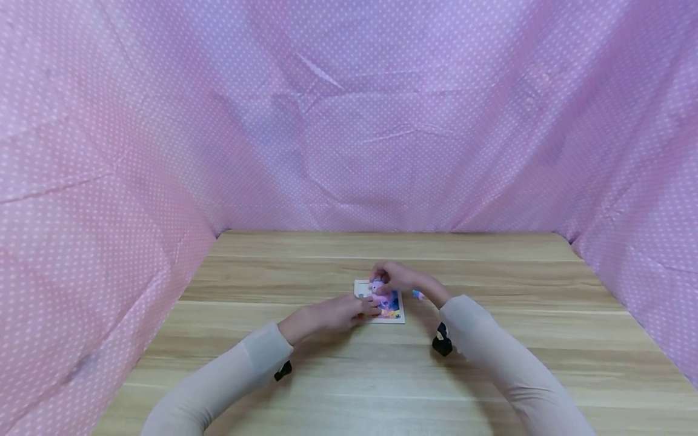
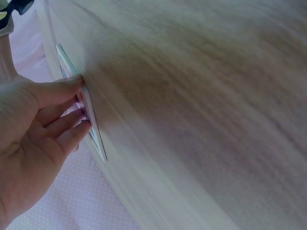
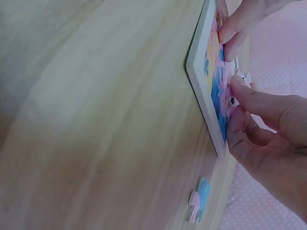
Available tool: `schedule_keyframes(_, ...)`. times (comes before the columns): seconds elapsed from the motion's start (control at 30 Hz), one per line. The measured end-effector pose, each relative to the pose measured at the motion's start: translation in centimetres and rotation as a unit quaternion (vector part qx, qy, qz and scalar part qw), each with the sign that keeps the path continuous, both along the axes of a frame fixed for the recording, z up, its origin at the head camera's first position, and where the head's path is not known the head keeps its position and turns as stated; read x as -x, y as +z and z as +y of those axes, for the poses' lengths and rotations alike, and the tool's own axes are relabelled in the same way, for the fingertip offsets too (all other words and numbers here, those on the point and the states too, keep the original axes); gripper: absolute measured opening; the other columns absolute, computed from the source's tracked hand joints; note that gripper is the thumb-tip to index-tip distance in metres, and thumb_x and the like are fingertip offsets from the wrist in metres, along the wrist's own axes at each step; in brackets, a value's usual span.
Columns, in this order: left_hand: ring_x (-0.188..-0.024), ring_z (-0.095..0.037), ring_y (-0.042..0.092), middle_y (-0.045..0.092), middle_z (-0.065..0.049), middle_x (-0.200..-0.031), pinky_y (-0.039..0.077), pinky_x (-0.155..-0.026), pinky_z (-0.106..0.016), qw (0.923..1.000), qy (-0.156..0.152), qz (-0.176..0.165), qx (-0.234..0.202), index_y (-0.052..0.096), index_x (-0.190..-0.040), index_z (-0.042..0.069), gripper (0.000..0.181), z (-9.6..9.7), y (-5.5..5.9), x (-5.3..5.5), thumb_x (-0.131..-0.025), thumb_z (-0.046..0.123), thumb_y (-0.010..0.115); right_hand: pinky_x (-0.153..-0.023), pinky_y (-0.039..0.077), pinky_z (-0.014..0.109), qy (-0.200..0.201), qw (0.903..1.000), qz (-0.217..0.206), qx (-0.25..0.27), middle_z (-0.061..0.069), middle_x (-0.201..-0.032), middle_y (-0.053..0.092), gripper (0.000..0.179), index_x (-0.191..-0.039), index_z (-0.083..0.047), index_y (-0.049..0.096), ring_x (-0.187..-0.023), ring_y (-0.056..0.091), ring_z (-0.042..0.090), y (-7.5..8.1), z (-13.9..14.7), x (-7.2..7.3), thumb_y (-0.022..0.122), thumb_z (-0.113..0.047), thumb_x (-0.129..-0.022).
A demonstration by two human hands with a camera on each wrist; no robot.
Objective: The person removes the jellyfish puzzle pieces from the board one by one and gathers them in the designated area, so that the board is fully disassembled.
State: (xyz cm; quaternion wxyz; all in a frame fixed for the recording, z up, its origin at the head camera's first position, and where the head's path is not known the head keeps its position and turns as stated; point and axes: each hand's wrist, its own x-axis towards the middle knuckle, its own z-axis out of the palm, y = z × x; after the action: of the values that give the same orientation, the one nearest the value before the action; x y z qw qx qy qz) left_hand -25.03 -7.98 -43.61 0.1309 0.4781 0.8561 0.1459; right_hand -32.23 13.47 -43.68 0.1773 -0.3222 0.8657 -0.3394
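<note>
A small jigsaw puzzle board with a white border lies flat on the table, showing a pink, blue and yellow picture. The right hand reaches over its far side. Between thumb and fingers it pinches a pink-and-white puzzle piece with a printed dark eye, tilted up close over the board. From the left, the left hand rests its extended fingertips on the picture. Its thumb lies at the board's near edge. To the right, a loose blue-and-pink puzzle piece lies on the tabletop, partly beside the right forearm.
The wood-grain table runs back to a pink polka-dot cloth that hangs behind and on both sides. Black wrist-worn devices hang under both sleeves, close over the tabletop.
</note>
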Motion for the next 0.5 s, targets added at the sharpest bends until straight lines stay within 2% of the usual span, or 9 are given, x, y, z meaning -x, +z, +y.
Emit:
schedule_keyframes(0.13, -0.132, -0.012, 0.048, 0.053, -0.005, -0.145, 0.038, -0.11, -0.029, 1.0, 0.001, -0.007, -0.001, 0.057, -0.142, 0.005, 0.04, 0.0, 0.2, -0.1, -0.103, -0.002, 0.053, -0.087, 0.05, 0.032, -0.018, 0.9998, -0.005, 0.009, 0.008, -0.101, 0.063, 0.02, -0.108, 0.004, 0.063, -0.094, 0.058, 0.019, 0.2, 0.2, -0.2, 0.071, 0.005, -0.09)
schedule_keyframes(0.3, -0.136, -0.017, 0.045, 0.053, -0.006, -0.145, 0.037, -0.111, -0.029, 0.9998, 0.008, -0.019, -0.005, 0.058, -0.14, 0.005, 0.039, 0.0, 0.2, 0.0, -0.102, -0.002, 0.054, -0.09, 0.051, 0.036, -0.023, 0.9996, 0.009, 0.014, 0.009, -0.101, 0.065, 0.018, -0.106, 0.004, 0.064, -0.096, 0.06, 0.022, 0.3, 0.7, -0.4, 0.072, 0.001, -0.09)
schedule_keyframes(0.4, -0.135, -0.016, 0.047, 0.055, -0.006, -0.143, 0.038, -0.109, -0.027, 0.9996, 0.013, -0.022, -0.006, 0.06, -0.139, 0.005, 0.037, 0.0, 0.2, 0.0, -0.102, 0.001, 0.054, -0.087, 0.053, 0.035, -0.027, 0.9993, -0.002, 0.025, 0.01, -0.099, 0.067, 0.016, -0.104, 0.003, 0.063, -0.094, 0.062, 0.021, 0.3, 0.9, -0.3, 0.071, 0.0, -0.091)
schedule_keyframes(0.5, -0.132, -0.015, 0.05, 0.057, -0.005, -0.141, 0.041, -0.107, -0.026, 0.9996, 0.012, -0.022, -0.012, 0.061, -0.138, 0.005, 0.036, -0.1, 0.1, 0.0, -0.102, 0.002, 0.055, -0.077, 0.054, 0.029, -0.036, 0.9985, -0.015, 0.037, 0.009, -0.095, 0.068, 0.013, -0.103, 0.003, 0.062, -0.088, 0.063, 0.017, 0.3, 1.2, -0.2, 0.07, 0.0, -0.092)
